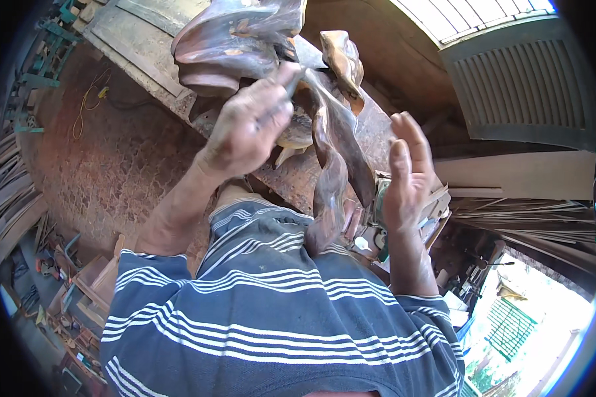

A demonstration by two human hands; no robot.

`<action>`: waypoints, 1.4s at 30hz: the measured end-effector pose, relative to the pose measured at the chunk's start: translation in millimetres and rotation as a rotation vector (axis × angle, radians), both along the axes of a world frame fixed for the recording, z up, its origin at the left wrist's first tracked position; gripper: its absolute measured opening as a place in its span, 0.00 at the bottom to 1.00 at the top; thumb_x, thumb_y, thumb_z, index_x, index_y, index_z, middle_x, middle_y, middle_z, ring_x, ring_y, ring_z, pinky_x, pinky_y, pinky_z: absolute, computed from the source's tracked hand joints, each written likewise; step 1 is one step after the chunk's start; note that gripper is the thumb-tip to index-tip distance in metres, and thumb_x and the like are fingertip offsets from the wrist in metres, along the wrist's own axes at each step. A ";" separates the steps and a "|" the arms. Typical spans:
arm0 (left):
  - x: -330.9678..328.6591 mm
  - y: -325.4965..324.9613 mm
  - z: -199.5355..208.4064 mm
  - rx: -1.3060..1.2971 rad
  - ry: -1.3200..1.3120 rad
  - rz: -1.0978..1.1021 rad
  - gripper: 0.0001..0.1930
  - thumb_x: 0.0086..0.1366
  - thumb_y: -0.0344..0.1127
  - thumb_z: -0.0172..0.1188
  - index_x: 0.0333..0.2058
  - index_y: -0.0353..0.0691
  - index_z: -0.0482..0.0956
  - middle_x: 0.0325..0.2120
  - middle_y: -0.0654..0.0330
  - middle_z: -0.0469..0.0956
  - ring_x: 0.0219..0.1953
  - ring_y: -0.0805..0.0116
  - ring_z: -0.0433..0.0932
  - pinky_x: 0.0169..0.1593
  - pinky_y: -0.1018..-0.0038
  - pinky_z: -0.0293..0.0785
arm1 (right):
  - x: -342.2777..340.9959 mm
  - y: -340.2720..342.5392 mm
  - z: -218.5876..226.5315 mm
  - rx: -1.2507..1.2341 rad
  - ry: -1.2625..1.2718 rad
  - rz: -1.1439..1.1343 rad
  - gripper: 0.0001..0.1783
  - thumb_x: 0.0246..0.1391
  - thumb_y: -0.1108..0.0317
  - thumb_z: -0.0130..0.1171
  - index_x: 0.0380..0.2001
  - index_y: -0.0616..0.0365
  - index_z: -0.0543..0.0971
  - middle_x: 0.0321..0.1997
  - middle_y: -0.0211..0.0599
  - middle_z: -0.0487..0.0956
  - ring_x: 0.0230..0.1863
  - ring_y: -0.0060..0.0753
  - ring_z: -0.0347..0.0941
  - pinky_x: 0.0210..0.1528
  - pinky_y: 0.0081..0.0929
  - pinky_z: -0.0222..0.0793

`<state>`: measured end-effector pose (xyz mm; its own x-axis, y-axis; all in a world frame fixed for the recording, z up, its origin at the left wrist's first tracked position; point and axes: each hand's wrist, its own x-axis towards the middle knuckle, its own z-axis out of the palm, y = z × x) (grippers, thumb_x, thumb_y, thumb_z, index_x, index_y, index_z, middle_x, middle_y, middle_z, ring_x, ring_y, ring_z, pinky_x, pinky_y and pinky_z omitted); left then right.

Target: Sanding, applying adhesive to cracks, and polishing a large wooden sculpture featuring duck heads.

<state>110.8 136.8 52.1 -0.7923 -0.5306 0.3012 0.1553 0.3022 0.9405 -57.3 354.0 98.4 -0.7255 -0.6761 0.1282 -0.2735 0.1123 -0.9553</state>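
1. From where I stand, the left hand (248, 129) is curled nearly closed, its fingertip end reaching up to the wood; it is blurred, so I can't tell whether it pinches something small.

2. The right hand (409, 172) is wide, fingers raised, and I see nothing in it.

3. The carved wood (232, 56) bulks just beyond the left hand. A twisted limb (329, 172) comes down between both hands, its low end in front of the shorts (251, 231); whether they touch, I can't say.

4. My guess at the step: working the wood's surface by hand. The next move probably calls for the right hand to steady a limb.

5. The bench (376, 129) has its near edge slanting past the left wrist. Left of that forearm spreads floor (126, 149) with a yellow cord (79, 119), seemingly the roomier side.

6. Beside the right hand sits a green metal thing (381, 202); farther right, a shutter (523, 83) limits swinging.
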 end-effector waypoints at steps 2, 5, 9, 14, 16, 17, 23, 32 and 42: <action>0.8 30.9 -21.5 -0.308 -0.042 -0.042 0.18 0.76 0.38 0.63 0.51 0.26 0.84 0.69 0.33 0.73 0.76 0.37 0.67 0.79 0.51 0.60 | 7.3 10.4 -26.0 0.049 -0.236 0.025 0.31 0.81 0.60 0.53 0.78 0.63 0.66 0.78 0.49 0.71 0.79 0.37 0.66 0.79 0.37 0.60; -5.5 69.8 -28.0 -0.317 -0.053 -0.233 0.21 0.79 0.42 0.54 0.49 0.24 0.80 0.72 0.30 0.68 0.79 0.33 0.59 0.82 0.44 0.43 | 16.5 -1.3 -40.7 -0.221 -0.783 0.052 0.33 0.82 0.56 0.47 0.80 0.63 0.62 0.80 0.49 0.69 0.80 0.41 0.64 0.80 0.40 0.60; 53.9 106.0 -15.9 -0.205 0.026 -0.354 0.18 0.78 0.42 0.53 0.44 0.29 0.82 0.76 0.37 0.66 0.82 0.39 0.57 0.83 0.41 0.35 | 25.8 -3.6 -42.5 -0.330 -0.863 -0.049 0.36 0.81 0.52 0.47 0.81 0.62 0.59 0.83 0.50 0.63 0.81 0.49 0.63 0.82 0.46 0.58; 20.7 90.9 -4.7 -0.397 -0.092 -0.333 0.14 0.76 0.34 0.50 0.35 0.29 0.78 0.74 0.33 0.67 0.82 0.38 0.57 0.83 0.43 0.33 | 16.1 -2.5 -62.0 -0.356 -0.812 0.010 0.36 0.80 0.51 0.48 0.80 0.61 0.61 0.81 0.51 0.66 0.79 0.48 0.65 0.82 0.46 0.58; 2.0 87.9 -3.3 -0.324 -0.087 -0.357 0.12 0.76 0.33 0.50 0.37 0.31 0.79 0.72 0.35 0.70 0.80 0.37 0.59 0.82 0.41 0.38 | 15.7 -7.2 -53.3 -0.369 -0.805 0.063 0.35 0.81 0.54 0.47 0.79 0.66 0.60 0.76 0.51 0.71 0.79 0.46 0.64 0.80 0.43 0.59; 3.4 90.0 -5.5 -0.367 -0.060 -0.384 0.13 0.76 0.35 0.51 0.39 0.31 0.80 0.72 0.35 0.70 0.80 0.37 0.59 0.82 0.40 0.40 | 21.1 -8.8 -51.9 -0.408 -0.851 -0.015 0.35 0.81 0.54 0.47 0.79 0.66 0.60 0.77 0.51 0.71 0.78 0.46 0.65 0.80 0.43 0.59; 76.0 128.9 28.1 -0.543 -0.160 -0.393 0.18 0.72 0.40 0.54 0.40 0.28 0.84 0.70 0.35 0.71 0.77 0.33 0.64 0.81 0.37 0.43 | 14.2 -6.4 -54.8 -0.434 -0.954 0.025 0.34 0.80 0.58 0.49 0.80 0.64 0.62 0.80 0.47 0.68 0.82 0.38 0.61 0.83 0.38 0.53; 68.9 151.3 29.2 -0.506 -0.097 -0.343 0.18 0.74 0.44 0.57 0.34 0.32 0.82 0.70 0.36 0.73 0.77 0.33 0.65 0.81 0.36 0.44 | 4.1 -8.8 -70.7 -0.461 -0.938 0.096 0.35 0.81 0.54 0.46 0.80 0.64 0.61 0.82 0.46 0.64 0.82 0.43 0.60 0.83 0.45 0.57; -35.8 65.1 -70.3 -0.306 0.164 -0.150 0.23 0.84 0.47 0.47 0.45 0.34 0.85 0.64 0.44 0.80 0.73 0.47 0.73 0.82 0.47 0.40 | 8.2 -3.1 -41.5 -0.290 -0.735 0.118 0.35 0.80 0.54 0.47 0.80 0.66 0.61 0.82 0.52 0.65 0.82 0.43 0.61 0.83 0.42 0.54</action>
